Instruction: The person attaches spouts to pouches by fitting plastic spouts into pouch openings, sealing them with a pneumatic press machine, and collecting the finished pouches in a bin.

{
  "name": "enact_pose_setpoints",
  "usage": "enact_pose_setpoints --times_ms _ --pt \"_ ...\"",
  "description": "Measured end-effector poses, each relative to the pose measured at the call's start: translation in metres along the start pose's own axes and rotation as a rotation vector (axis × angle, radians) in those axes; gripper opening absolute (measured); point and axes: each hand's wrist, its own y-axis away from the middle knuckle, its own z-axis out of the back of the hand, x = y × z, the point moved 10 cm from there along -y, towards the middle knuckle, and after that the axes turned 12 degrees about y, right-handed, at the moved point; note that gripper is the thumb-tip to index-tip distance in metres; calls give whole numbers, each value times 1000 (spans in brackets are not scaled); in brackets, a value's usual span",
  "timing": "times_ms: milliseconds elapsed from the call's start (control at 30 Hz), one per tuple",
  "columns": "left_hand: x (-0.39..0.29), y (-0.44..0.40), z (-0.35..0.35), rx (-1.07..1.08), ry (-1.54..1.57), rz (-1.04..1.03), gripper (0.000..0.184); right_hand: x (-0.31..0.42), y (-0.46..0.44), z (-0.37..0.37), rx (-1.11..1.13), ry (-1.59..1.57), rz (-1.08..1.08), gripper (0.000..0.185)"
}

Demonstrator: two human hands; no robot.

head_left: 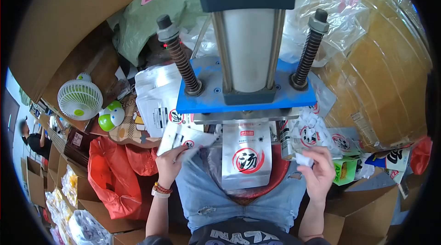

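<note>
Left hand (169, 164) clamped on a white pouch (196, 138) with a red-and-black logo, center-left of frame; pouch is tilted, and part of it looks blurred. Right hand (318, 167) has thumb and fingers together on a small white piece (303, 160), right of center; can't tell what it is.

Silver pouch (246, 155) with a big black character in a red ring sits mid-frame, logo up, top end under the press (250, 52). Its lower end is over the person's lap, between the two hands and apart from both.

Press fills top center: blue plate (206, 100), pale cylinder, spring post on each side. Stack of pouches (154, 93) just left of it. Heap of crumpled white pieces (317, 128) to the right, near the right hand. White fan (80, 99) and red bag (110, 178) at frame left. Another person (37, 141) at far left, in the background.
</note>
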Motion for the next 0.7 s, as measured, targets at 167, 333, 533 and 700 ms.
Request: enact_pose_setpoints --times_ms 167,333,533,700 --pt "-108 20 26 -142 60 -228 40 96 3 -27 35 92 349 31" --pt "-182 47 10 164 56 -542 31 137 24 -65 266 -34 681 34" --pt "-195 50 -27 380 341 -415 16 136 7 -39 243 144 520 45" --pt "-80 29 -138 349 1027 567 23 31 -17 -29 46 257 63 44"
